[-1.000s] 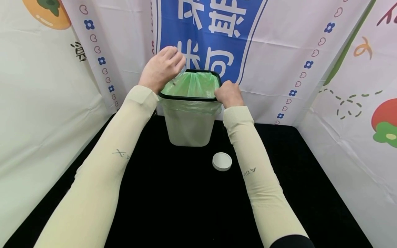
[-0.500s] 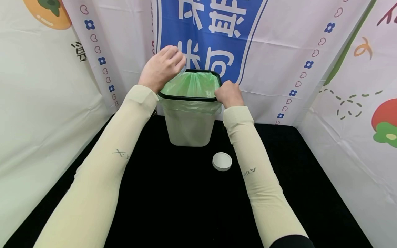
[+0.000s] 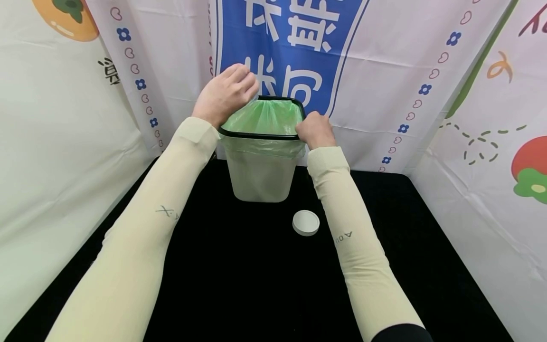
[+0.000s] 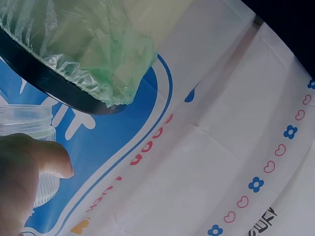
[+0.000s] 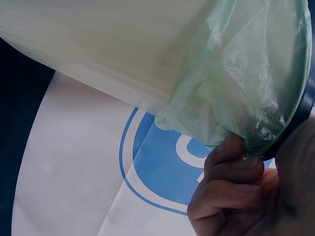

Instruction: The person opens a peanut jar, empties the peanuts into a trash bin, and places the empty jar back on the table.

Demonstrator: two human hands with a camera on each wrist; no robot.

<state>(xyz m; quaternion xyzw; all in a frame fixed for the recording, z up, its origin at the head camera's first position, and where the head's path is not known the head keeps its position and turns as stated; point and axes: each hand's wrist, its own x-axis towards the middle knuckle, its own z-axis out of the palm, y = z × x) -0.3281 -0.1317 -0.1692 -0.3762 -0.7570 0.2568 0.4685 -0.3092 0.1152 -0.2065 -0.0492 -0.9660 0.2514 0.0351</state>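
A whitish trash can (image 3: 260, 175) with a black rim (image 3: 260, 136) stands at the back of the table, lined with a green plastic bag (image 3: 269, 118). My left hand (image 3: 226, 95) is raised above its left side and grips a clear, ribbed plastic jar (image 4: 27, 118). The jar has no lid on and its mouth is by the rim; in the head view the hand hides most of it. At the can's right side, my right hand (image 3: 316, 129) holds the rim, its fingers (image 5: 226, 196) curled under the edge and touching the bag's overhang.
A round white lid (image 3: 306, 222) lies on the black tabletop (image 3: 239, 266), in front of the can and beside the right forearm. Printed white cloth (image 3: 376, 85) hangs behind and along both sides, close behind the can.
A small dark speck under the left hand, over the bag, shows one second ago and is now out of sight. The left hand has shifted very slightly right; the right hand stays put.
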